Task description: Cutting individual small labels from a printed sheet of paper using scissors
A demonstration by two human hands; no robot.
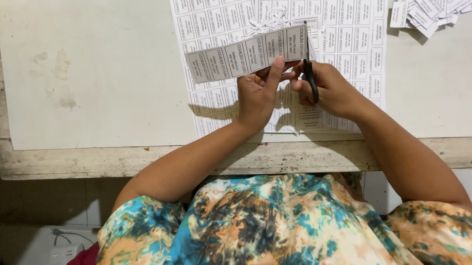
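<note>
My left hand (258, 95) pinches a long paper strip of printed labels (241, 54) by its lower edge, holding it level above the table. My right hand (327, 90) grips black-handled scissors (308, 61), blades pointing away from me, set at the strip's right end. Beneath both hands lie two white sheets of printed labels (343, 9) spread flat on the table.
A pile of cut single labels (429, 0) sits at the far right. Small paper trimmings (270, 22) lie on the sheets behind the strip. The white tabletop (99, 75) has a worn wooden front edge (138, 158). A white power strip (61, 252) lies on the floor at lower left.
</note>
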